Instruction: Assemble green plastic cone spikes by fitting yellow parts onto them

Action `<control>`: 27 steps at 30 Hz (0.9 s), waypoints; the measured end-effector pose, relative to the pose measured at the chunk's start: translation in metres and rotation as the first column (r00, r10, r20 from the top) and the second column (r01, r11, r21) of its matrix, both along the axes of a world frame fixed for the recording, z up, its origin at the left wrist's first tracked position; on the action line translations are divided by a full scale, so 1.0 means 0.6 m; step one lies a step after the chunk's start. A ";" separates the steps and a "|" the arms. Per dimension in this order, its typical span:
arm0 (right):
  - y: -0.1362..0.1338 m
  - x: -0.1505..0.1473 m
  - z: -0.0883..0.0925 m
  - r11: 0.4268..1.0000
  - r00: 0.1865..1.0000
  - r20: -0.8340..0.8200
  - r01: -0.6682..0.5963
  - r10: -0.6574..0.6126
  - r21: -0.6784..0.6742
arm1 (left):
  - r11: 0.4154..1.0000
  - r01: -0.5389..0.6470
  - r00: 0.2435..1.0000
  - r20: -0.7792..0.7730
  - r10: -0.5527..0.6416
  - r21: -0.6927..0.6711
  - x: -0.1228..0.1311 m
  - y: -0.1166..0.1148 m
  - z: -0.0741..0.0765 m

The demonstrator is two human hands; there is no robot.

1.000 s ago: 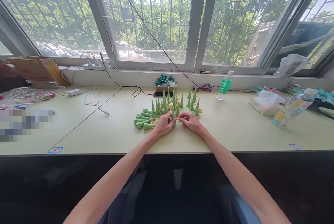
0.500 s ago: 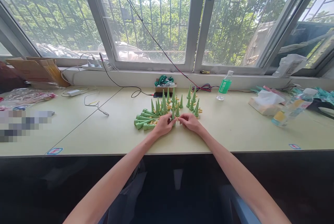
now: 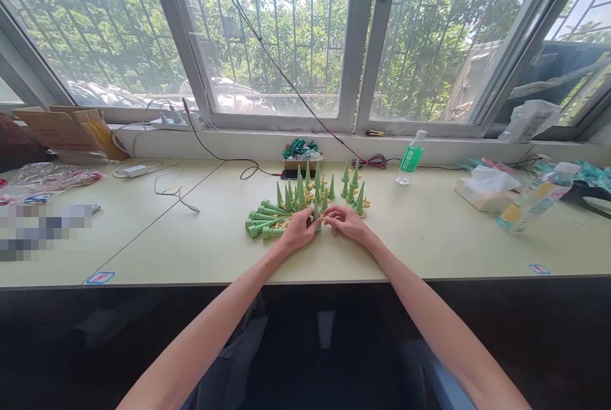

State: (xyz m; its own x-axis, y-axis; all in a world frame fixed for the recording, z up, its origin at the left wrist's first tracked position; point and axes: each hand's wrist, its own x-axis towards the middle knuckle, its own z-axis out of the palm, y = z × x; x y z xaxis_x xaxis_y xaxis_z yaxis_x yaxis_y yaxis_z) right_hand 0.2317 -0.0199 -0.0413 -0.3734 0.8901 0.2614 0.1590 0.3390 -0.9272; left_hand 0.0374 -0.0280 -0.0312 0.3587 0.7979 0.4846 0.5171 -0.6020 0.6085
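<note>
My left hand (image 3: 300, 230) is closed around the base of a green cone (image 3: 316, 207), holding it upright on the table. Against the cone's right side, my right hand (image 3: 350, 223) is pinched at a small yellow part, mostly hidden by the fingertips. Another green cone (image 3: 325, 204) stands just behind the fingers. Several green cones (image 3: 267, 216) lie on their sides left of my left hand, with yellow bits among them. Beyond my hands, more cones (image 3: 300, 190) stand upright. A further group (image 3: 356, 184) stands to the right, yellow parts (image 3: 366, 204) sticking out from some.
A dark phone (image 3: 294, 174) and a small box of green material (image 3: 300, 150) are behind the cones. A green-labelled bottle (image 3: 410, 158) stands right of them, with a tissue box (image 3: 484, 197) and another bottle (image 3: 537, 200) farther right. Cables (image 3: 176, 192) lie on the left.
My right hand's fingers have shifted slightly left and curled closer to the cone. My left hand keeps its hold on the cone; the other cones have not moved.
</note>
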 end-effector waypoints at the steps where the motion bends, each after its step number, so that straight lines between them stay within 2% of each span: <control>1: 0.000 0.000 0.000 1.000 1.000 0.001 -0.002 0.002 0.000 | 1.000 0.001 1.000 0.003 -0.001 0.000 0.000 0.000 0.000; 10: 0.001 -0.001 -0.003 1.000 0.999 0.034 0.020 -0.020 -0.002 | 0.999 -0.018 1.000 -0.018 0.019 0.030 0.000 0.003 -0.004; 19: -0.007 -0.004 0.006 0.999 0.997 0.058 0.046 -0.048 0.023 | 1.000 -0.008 1.000 -0.015 0.008 0.020 -0.001 0.003 -0.003; 27: 0.001 -0.002 -0.004 1.000 1.000 -0.019 0.015 -0.015 0.019 | 1.000 0.003 1.000 -0.008 -0.003 0.022 -0.001 0.002 -0.004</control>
